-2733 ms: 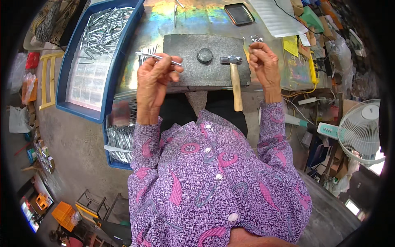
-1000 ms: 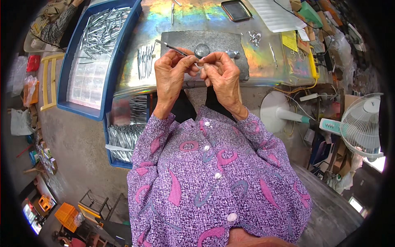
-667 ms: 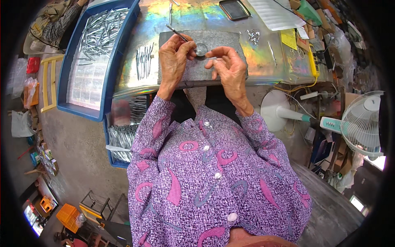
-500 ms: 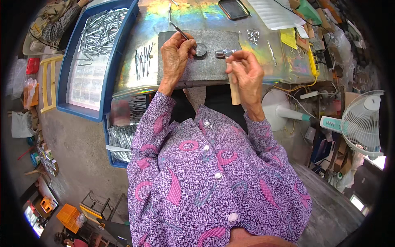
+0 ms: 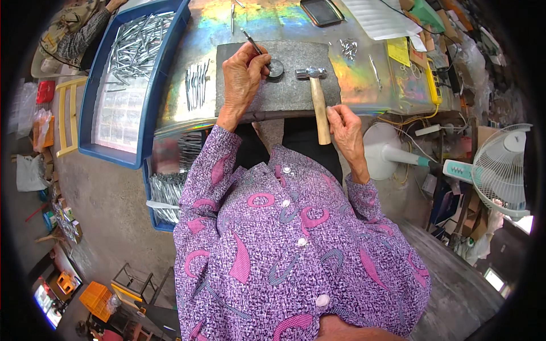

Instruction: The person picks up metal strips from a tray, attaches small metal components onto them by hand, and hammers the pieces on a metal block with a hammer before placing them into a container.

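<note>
My left hand [image 5: 244, 74] is closed round a slim dark metal rod [image 5: 251, 42], whose upper end sticks out past the fingers. Against its fingertips lies a round grey metal disc [image 5: 276, 69] on a dark flat slab [image 5: 296, 95]. A hammer [image 5: 319, 111] rests with its shiny head on the slab and its wooden handle reaching past the near edge. Just right of that handle is my right hand [image 5: 347, 129], thumb and fingers drawn together. Whether those fingers touch the handle or hold something small, I cannot make out.
Left of the slab lies a row of thin metal strips [image 5: 197, 85]. A blue tray [image 5: 149, 96] of metal pieces stands farther left. Small metal bits [image 5: 348, 49] and a dark shallow tray [image 5: 322, 12] lie at the back right. A fan [image 5: 500, 170] stands at right.
My right hand has moved from beside the hammer's head down toward the lower handle, and its fingers have drawn together. The left hand has hardly moved.
</note>
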### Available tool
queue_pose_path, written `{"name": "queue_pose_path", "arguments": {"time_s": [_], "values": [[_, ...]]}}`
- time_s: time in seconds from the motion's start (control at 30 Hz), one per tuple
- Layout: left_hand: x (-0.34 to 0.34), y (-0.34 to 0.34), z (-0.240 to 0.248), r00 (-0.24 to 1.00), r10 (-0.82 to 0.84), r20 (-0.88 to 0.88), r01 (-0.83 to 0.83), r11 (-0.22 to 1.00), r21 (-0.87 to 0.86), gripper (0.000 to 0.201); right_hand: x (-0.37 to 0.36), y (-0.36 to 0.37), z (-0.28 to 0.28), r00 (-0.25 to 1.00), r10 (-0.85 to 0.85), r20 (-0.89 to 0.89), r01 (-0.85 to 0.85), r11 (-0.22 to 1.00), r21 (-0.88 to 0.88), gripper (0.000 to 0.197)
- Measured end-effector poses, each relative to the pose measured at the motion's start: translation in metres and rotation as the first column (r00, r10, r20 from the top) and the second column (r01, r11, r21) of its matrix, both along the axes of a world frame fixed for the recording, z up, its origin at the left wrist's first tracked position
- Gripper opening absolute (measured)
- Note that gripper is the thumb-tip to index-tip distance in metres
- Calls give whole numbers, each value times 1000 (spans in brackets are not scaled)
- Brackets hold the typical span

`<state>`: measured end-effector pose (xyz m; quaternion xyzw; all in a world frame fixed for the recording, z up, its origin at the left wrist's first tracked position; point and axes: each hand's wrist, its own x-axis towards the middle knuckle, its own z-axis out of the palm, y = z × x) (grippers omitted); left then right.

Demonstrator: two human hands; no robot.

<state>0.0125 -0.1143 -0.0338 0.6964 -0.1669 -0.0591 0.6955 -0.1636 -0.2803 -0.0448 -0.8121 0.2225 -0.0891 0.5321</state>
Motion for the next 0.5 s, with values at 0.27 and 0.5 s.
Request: {"name": "queue_pose_path", "arguments": {"time_s": [0.27, 0.5], "values": [[-1, 0, 6, 986, -62, 157, 34, 983, 179, 4, 0, 13, 3, 985, 149, -92, -113, 942, 317, 32], [1, -4, -7, 898, -79, 432, -21, 975, 222, 7, 2, 8, 22, 995, 53, -80, 26, 657, 754, 26]]}}
